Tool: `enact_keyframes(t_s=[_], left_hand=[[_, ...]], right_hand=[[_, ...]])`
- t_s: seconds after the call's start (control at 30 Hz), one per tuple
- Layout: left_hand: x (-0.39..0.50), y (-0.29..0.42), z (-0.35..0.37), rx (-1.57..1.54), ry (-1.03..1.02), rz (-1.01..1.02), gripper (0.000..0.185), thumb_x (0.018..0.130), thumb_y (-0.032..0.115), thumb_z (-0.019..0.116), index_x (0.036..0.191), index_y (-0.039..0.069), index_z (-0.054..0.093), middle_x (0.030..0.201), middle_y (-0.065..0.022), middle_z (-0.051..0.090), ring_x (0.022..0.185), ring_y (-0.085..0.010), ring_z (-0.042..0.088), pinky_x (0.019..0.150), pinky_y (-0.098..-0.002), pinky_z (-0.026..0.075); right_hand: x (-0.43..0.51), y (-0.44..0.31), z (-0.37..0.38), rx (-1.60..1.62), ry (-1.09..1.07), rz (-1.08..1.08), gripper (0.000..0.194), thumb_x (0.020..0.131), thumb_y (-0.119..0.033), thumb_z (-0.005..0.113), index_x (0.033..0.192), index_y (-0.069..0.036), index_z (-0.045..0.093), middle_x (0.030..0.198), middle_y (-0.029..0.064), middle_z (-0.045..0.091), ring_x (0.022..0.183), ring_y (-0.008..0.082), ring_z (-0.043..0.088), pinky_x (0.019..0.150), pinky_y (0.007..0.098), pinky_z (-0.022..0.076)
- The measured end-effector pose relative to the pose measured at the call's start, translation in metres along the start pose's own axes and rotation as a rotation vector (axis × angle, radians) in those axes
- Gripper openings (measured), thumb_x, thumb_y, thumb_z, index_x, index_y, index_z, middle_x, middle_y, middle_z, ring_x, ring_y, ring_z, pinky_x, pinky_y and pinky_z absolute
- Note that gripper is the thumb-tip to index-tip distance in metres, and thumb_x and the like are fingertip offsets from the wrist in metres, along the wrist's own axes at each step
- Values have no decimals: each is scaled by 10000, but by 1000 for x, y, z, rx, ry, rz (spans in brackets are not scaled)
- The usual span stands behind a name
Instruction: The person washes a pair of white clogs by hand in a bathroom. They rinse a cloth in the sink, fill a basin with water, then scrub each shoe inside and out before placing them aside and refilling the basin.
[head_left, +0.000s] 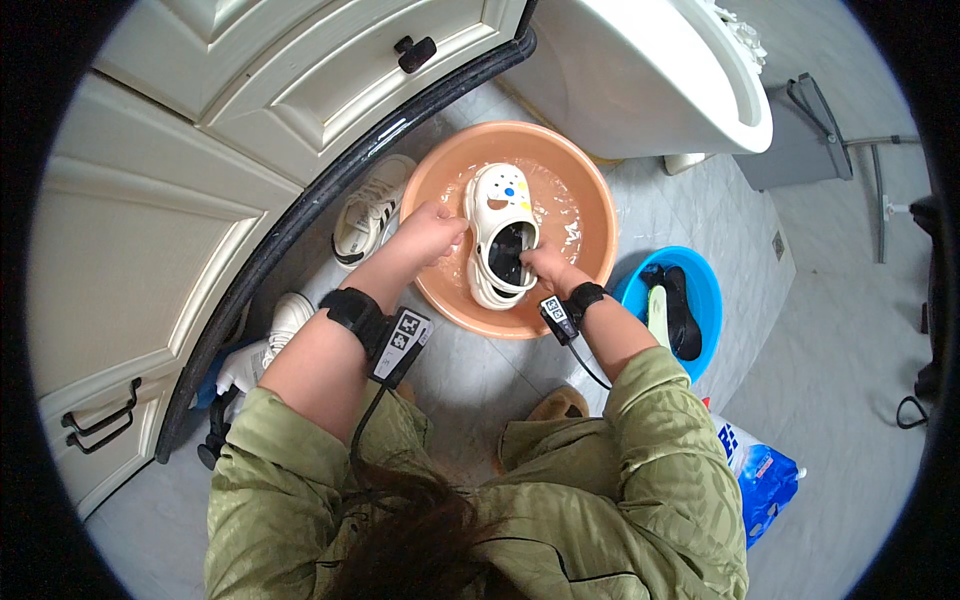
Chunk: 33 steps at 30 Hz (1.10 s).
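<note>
A white clog (501, 196) with a dark insole and small coloured charms is over the water in an orange plastic basin (510, 133). More white clog material shows under its heel, perhaps a second clog. My right hand (549, 266) grips the clog by its right rim near the heel, thumb at the opening; its other fingers are partly hidden. Beside the clog's left edge, my left hand (435, 234) is curled into a fist, and nothing shows in it. Whether that fist touches the clog is unclear.
A blue basin (709, 292) at right holds a green-handled brush (658, 315) and black insoles (684, 315). White sneakers (367, 214) line the cabinet (247, 142) at left. A white ceramic fixture (637, 82) stands beyond the orange basin. A blue-and-white bag (765, 480) lies by my right elbow.
</note>
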<state>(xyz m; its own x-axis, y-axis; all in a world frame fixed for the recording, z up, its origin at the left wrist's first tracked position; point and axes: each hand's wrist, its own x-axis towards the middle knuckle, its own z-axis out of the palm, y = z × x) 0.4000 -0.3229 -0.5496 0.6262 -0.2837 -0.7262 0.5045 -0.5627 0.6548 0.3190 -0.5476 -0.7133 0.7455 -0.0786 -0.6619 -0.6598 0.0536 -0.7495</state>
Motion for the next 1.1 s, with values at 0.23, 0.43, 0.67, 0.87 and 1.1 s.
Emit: enact_keyframes(t_s=[0.23, 0.43, 0.67, 0.87, 1.1], left_hand=[[1, 1, 1, 29, -56, 34, 240, 882, 290, 584, 1010, 91, 545, 869, 12, 626, 712, -71, 550, 595, -243, 442], [0, 0, 0, 48, -47, 13, 222, 884, 280, 581, 994, 90, 550, 864, 12, 622, 705, -70, 544, 588, -242, 440], [-1, 1, -2, 44, -62, 36, 238, 887, 289, 584, 1003, 83, 555, 857, 13, 621, 705, -71, 541, 583, -245, 435], [-3, 1, -2, 50, -60, 21, 239, 887, 282, 578, 1009, 77, 557, 852, 14, 622, 705, -74, 541, 596, -253, 437], [3, -4, -1, 16, -38, 37, 224, 882, 260, 580, 997, 69, 564, 847, 4, 624, 703, -80, 544, 568, -244, 430]], right_hand=[[-5, -12, -7, -74, -9, 83, 770, 673, 127, 535, 1400, -78, 384, 1120, 100, 613, 1020, 222, 573, 894, 327, 459], [-14, -10, 11, 22, -3, 127, 696, 702, 120, 539, 1361, -75, 426, 1172, 109, 593, 1060, 255, 567, 907, 349, 464], [-29, -37, 3, 275, -105, 165, 902, 730, 44, 558, 1502, -131, 127, 1323, 129, 476, 1065, 308, 572, 872, 365, 491], [-37, -67, -12, -253, -79, -62, 954, 726, -19, 668, 1506, -93, 124, 1318, 174, 497, 1166, 298, 519, 946, 383, 448], [-36, -65, -2, -1458, 279, -429, 816, 755, -148, 690, 1456, -295, 298, 1147, 175, 504, 1096, 351, 514, 861, 476, 505]])
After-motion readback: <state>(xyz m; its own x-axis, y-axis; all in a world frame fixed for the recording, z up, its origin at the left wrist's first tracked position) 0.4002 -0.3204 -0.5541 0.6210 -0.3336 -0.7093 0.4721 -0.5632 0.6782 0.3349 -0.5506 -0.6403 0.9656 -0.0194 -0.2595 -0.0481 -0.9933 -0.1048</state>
